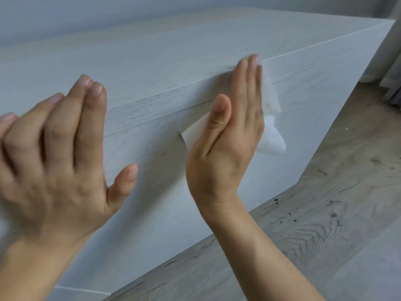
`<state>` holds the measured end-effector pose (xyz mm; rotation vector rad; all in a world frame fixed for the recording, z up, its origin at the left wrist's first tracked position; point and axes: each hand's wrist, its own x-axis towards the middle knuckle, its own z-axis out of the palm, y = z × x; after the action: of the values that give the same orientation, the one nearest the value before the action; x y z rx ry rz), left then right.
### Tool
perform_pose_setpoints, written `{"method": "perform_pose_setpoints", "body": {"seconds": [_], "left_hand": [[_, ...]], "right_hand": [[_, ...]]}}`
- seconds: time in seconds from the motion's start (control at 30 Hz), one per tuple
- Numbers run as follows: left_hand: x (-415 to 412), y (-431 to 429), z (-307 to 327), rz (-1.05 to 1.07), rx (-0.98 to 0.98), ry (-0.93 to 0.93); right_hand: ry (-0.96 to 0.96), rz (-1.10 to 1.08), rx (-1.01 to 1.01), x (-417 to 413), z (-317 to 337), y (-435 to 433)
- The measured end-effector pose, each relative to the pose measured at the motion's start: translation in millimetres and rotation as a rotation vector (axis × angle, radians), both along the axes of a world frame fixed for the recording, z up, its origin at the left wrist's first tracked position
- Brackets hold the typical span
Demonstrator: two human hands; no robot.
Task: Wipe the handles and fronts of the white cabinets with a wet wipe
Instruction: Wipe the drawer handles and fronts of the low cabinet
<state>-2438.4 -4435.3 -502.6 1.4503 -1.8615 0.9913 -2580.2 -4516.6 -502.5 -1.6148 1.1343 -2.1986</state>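
A low white cabinet (303,101) with a faint wood grain fills most of the head view; its top slab and front panel meet at a thin seam. My right hand (230,135) lies flat on the upper front, fingers straight and together, pressing a white wet wipe (271,137) against the panel. The wipe sticks out to the right of the palm and a corner shows on the left. My left hand (56,155) hovers in front of the cabinet's left part, fingers apart, holding nothing and slightly blurred. No handle is visible.
Grey wood-look floor (325,224) runs along the cabinet's base at lower right. A grey wall (86,16) stands behind the cabinet. A curtain or fabric edge (392,68) hangs at the far right by the cabinet's end.
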Motion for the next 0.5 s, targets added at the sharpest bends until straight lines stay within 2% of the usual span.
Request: {"method": "perform_pose_setpoints", "body": {"seconds": [0.07, 0.2, 0.37, 0.5], "left_hand": [[0, -3, 1, 0.014, 0.018, 0.019], [6, -2, 3, 0.083, -0.049, -0.079], [5, -1, 3, 0.110, -0.080, -0.126], [10, -1, -1, 0.098, -0.076, -0.107]], "right_hand": [[0.121, -0.017, -0.028, -6, -12, -2], [0.245, 0.135, -0.151, -23, -31, 3], [0.323, -0.023, -0.015, -22, -34, 3], [0.474, -0.040, -0.121, -16, -44, 13]]}}
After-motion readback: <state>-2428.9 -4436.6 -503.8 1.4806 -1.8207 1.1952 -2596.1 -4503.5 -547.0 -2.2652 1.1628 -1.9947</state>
